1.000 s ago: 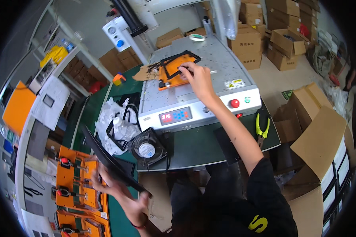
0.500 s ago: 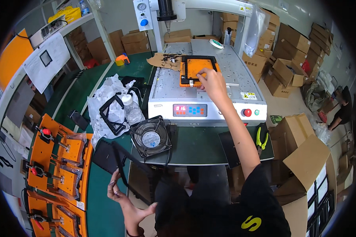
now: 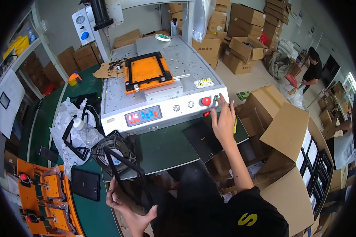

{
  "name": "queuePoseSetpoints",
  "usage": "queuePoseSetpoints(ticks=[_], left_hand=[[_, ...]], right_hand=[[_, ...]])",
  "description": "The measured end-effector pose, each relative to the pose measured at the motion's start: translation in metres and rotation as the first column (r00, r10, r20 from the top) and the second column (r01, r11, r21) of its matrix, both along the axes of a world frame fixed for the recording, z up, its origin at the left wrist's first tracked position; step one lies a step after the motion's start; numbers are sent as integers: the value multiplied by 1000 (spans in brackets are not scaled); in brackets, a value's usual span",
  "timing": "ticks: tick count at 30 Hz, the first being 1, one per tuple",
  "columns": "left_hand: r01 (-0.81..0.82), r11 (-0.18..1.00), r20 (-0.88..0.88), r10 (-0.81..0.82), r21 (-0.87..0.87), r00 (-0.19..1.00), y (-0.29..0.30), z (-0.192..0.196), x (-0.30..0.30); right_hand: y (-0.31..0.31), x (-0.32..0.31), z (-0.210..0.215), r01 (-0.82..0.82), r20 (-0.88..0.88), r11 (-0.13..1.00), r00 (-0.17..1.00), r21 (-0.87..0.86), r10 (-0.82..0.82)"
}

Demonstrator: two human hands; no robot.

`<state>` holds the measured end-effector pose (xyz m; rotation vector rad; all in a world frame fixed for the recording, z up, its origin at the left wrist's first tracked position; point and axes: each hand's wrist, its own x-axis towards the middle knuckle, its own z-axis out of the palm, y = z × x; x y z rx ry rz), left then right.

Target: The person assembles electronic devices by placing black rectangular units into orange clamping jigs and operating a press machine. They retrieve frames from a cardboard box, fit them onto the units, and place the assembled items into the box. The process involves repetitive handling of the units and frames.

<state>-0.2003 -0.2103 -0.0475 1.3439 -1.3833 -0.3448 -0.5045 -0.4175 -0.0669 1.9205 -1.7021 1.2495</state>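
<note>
My left hand (image 3: 132, 213) is at the lower left, thumb and fingers gripping a thin black rectangular frame (image 3: 127, 161) by its edges. That frame tilts up in front of a dark round fan (image 3: 113, 155). My right hand (image 3: 225, 125) has its fingers spread, a fingertip at the green button (image 3: 216, 98) on the white machine's front panel; whether it presses cannot be told. Beside it is a red knob button (image 3: 206, 101). On the machine bed sits an orange fixture plate (image 3: 145, 70), with another black frame (image 3: 161, 63) lying around its edge.
A dispensing head (image 3: 101, 15) hangs over the bed's back left. Orange clamp jigs (image 3: 39, 197) stand at the lower left. A clear bottle (image 3: 89, 134) lies near the fan. Open cartons (image 3: 283, 130) fill the right side, one holding black frames. Another person (image 3: 312, 67) is far right.
My right hand has left the orange fixture and moved toward me and right, to the green button. The view has turned right. My left hand still holds its black frame.
</note>
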Motion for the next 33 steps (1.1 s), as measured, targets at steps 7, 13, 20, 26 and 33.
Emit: queuePoseSetpoints(ticks=[7, 13, 20, 26, 33], left_hand=[[120, 991, 7, -121, 52, 993, -24, 11, -28], [298, 942, 38, -307, 155, 951, -23, 29, -47], [617, 786, -640, -456, 37, 618, 20, 19, 0], [837, 414, -928, -257, -358, -270, 13, -61, -36], [665, 327, -737, -396, -671, -548, -1, -64, -52]], right_hand=[[10, -1, 33, 132, -181, 983, 978, 127, -108], [66, 76, 37, -922, 758, 54, -281, -383, 589], [86, 131, 1, -713, 706, -65, -671, -698, -226], [96, 184, -48, -528, 663, -402, -621, -748, -418], [98, 110, -28, -952, 704, 306, 213, -7, 678]])
